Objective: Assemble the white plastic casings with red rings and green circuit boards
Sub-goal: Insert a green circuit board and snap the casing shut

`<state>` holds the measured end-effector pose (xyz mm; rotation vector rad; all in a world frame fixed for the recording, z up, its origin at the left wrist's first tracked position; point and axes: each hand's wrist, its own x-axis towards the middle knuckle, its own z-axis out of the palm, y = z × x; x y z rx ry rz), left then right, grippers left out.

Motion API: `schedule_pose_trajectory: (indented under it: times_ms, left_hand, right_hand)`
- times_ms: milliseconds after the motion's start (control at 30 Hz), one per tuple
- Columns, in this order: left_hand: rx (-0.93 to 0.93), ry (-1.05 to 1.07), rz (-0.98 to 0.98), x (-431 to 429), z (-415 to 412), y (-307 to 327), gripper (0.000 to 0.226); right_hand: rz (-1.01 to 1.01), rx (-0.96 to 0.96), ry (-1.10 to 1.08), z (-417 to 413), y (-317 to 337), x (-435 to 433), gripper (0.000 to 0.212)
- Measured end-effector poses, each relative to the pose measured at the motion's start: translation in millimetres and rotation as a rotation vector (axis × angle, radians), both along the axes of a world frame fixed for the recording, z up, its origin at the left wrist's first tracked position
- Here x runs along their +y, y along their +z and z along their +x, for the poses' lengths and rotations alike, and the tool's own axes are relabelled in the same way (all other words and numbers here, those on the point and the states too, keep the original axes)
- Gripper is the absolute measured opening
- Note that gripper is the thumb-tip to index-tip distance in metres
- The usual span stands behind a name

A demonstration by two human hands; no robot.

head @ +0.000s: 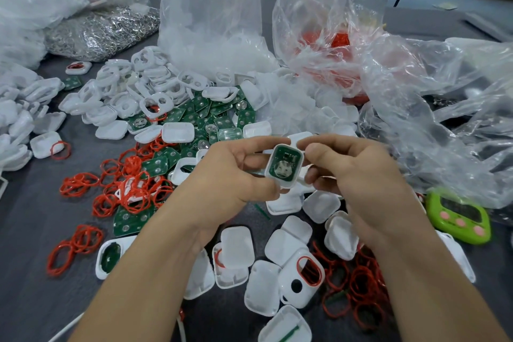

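A dark grey table (pixel 33 230) is strewn across its middle with white casings (pixel 116 97), green circuit boards (pixel 216 117) and red rings (pixel 130 186); clear plastic bags (pixel 211 22) are heaped toward the far edge, and a green timer (pixel 458 219) is laid at the right

Person is working bare-handed: left hand (pixel 236 175) and right hand (pixel 358 172) are showing uncovered from fingertips to wrists. Left forearm (pixel 144 280) and right forearm (pixel 433 272) are showing bare too, right to the bottom edge of the view. Right thumbnail (pixel 313 148) is looking short and trimmed. Knuckle creases are showing on the right hand.
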<state>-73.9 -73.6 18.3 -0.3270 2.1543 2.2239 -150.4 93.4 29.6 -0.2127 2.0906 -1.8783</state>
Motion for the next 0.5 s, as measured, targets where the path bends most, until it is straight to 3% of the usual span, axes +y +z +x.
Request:
schedule_pose_trajectory:
  times_ms: [200, 400, 500]
  left_hand:
    - [0.004, -0.005, 0.038, 0.3, 0.8, 1.2, 0.059]
    - [-0.054, 0.093, 0.092, 7.0, -1.8, 1.3, 0.025]
    - [-0.071, 0.114, 0.064, 10.2, -3.4, -0.6, 0.019]
  right_hand:
    - [0.003, 0.035, 0.023, 3.6, -3.1, -4.2, 0.015]
    - [0.017, 0.112, 0.018, 4.9, -6.2, -6.5, 0.017]
    - [0.03, 0.136, 0.025, 5.7, -7.1, -6.7, 0.017]
